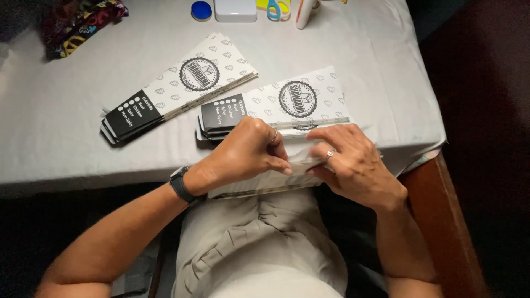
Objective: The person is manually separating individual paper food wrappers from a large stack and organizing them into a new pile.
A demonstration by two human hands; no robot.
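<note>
My left hand and my right hand meet at the table's near edge, both pinching a flat white paper bag that lies partly over my lap. The fingers press along its fold. My left wrist wears a dark watch and each hand has a ring. Just beyond my hands lies a stack of flat paper bags with a round black emblem and a black end panel. A second stack of the same bags lies angled to the left of it.
A grey cloth covers the table. At the far edge sit a blue lid, a white box, blue-handled scissors and a white tube. A patterned cloth lies far left. The wooden table edge shows on the right.
</note>
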